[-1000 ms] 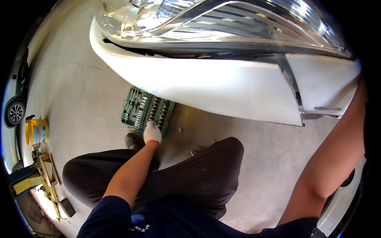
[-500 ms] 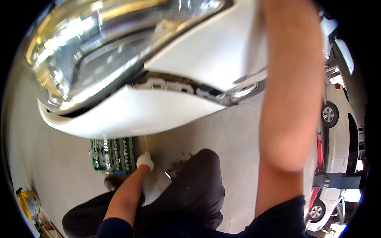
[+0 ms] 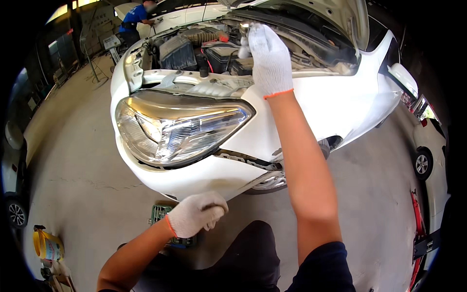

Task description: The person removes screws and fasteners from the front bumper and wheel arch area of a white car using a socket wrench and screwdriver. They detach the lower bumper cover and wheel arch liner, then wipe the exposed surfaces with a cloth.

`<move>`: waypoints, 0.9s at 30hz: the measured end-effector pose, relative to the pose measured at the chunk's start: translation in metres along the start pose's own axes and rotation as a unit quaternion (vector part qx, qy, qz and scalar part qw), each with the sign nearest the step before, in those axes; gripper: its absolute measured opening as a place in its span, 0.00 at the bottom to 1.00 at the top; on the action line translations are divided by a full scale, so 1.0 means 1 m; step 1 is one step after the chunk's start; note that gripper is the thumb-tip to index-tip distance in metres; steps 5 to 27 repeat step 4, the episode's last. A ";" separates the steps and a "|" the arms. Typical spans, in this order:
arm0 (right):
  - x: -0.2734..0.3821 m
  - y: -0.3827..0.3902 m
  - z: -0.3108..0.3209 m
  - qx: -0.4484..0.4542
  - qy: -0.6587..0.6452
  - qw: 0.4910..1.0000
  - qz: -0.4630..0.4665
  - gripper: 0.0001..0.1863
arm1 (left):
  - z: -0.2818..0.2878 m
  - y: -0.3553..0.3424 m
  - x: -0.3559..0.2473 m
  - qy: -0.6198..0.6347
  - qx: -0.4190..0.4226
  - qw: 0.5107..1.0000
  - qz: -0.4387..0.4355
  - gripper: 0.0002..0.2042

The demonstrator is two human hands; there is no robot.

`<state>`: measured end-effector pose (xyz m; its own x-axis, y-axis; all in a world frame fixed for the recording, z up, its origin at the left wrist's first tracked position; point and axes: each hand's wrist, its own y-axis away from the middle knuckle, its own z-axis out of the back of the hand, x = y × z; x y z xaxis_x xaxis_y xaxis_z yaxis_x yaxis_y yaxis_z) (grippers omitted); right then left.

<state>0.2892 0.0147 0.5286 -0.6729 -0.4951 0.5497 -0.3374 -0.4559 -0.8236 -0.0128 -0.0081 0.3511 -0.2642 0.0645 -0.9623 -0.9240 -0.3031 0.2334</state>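
Observation:
My right hand [image 3: 269,51], in a white knit glove with an orange cuff, is raised over the car's engine bay [image 3: 221,51]. Its fingers are closed around a small shiny metal piece [image 3: 244,26], whose kind I cannot make out. In a matching glove, my left hand [image 3: 197,214] is low in front of the white bumper [image 3: 214,176]. Its fingers are curled in, and anything inside them is hidden. Between the two hands lies the headlight [image 3: 182,126]. A gap runs between the bumper and the fender [image 3: 253,131]. Partly behind my left hand, a green socket set case [image 3: 158,213] lies on the floor.
The raised hood [image 3: 335,19] stands above the engine bay. A person in a blue shirt [image 3: 134,17] is at another white car, far left. A yellow bucket [image 3: 48,245] stands at lower left. At right are a parked white car [image 3: 433,151] and a red bar [image 3: 417,214].
My view has tilted up and back, bringing the engine bay and my right hand into sight. My left hand has risen from beside the socket set case to the bumper's lower edge.

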 end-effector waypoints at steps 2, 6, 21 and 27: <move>0.010 0.011 0.002 -0.002 0.025 0.998 0.055 0.22 | 0.018 0.021 0.009 0.143 -0.055 0.979 -0.137 0.07; 0.009 0.021 -0.001 -0.006 0.045 0.991 0.126 0.20 | 0.020 0.042 0.014 0.277 -0.096 0.938 -0.185 0.10; 0.009 0.021 -0.001 -0.006 0.045 0.991 0.126 0.20 | 0.020 0.042 0.014 0.277 -0.096 0.938 -0.185 0.10; 0.009 0.021 -0.001 -0.006 0.045 0.991 0.126 0.20 | 0.020 0.042 0.014 0.277 -0.096 0.938 -0.185 0.10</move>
